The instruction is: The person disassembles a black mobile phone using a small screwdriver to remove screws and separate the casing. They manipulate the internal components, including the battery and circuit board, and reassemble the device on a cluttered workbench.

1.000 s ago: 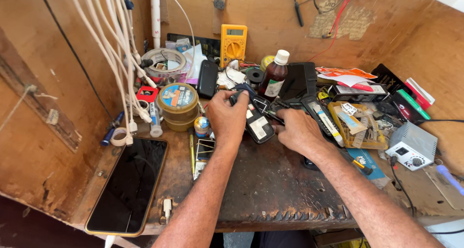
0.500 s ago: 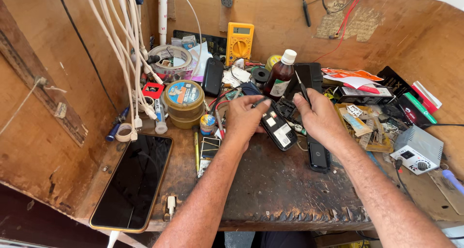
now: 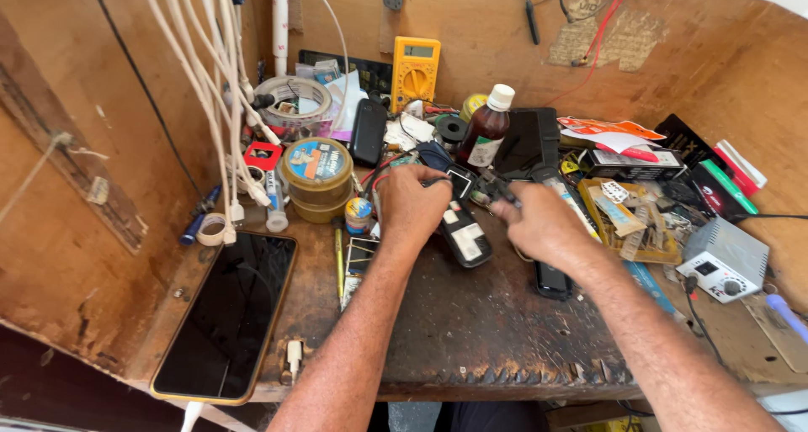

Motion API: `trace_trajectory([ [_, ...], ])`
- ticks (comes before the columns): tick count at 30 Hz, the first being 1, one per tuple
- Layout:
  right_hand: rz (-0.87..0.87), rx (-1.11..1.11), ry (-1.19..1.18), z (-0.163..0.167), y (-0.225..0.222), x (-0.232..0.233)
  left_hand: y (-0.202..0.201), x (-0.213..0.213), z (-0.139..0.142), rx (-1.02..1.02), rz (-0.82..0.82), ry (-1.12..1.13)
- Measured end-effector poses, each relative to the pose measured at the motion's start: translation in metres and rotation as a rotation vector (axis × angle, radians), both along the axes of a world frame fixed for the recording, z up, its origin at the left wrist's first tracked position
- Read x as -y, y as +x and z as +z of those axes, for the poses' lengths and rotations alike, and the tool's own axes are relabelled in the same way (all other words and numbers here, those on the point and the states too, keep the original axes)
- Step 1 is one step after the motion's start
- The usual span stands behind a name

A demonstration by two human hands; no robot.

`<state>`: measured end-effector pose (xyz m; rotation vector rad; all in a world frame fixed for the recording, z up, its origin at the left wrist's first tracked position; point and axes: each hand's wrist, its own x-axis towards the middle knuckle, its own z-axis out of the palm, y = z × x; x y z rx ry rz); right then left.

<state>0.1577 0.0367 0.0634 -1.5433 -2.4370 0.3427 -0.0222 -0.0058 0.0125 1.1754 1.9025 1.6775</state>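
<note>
My left hand (image 3: 411, 203) grips a small black phone (image 3: 463, 234) that lies open-backed on the dark worn bench (image 3: 471, 331), with the fingers curled over its top end. Just right of it, my right hand (image 3: 543, 223) pinches a small dark tool (image 3: 498, 190) whose tip points at the top of that phone. The hands are a few centimetres apart. Another black phone (image 3: 552, 279) lies flat under my right wrist, partly hidden.
A large smartphone (image 3: 227, 314) lies at the front left on a white cable. Behind the hands are a round tin (image 3: 317, 175), tape roll (image 3: 293, 97), yellow multimeter (image 3: 414, 68) and brown bottle (image 3: 486, 129). A grey box with knob (image 3: 725, 262) sits right, amid clutter.
My right hand has come down from the black case at the back and now holds the tool at the small phone. My left hand stays on that phone.
</note>
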Motion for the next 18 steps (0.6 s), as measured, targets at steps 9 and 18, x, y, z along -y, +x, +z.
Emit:
trace_trajectory([
  [9, -0.074, -0.035, -0.039, -0.009, -0.002, 0.003, 0.001, 0.008, 0.01, -0.081, 0.025, -0.015],
  [18, -0.035, -0.101, -0.029, -0.012, -0.001, 0.008, 0.003, 0.01, 0.01, -0.091, 0.007, -0.027],
])
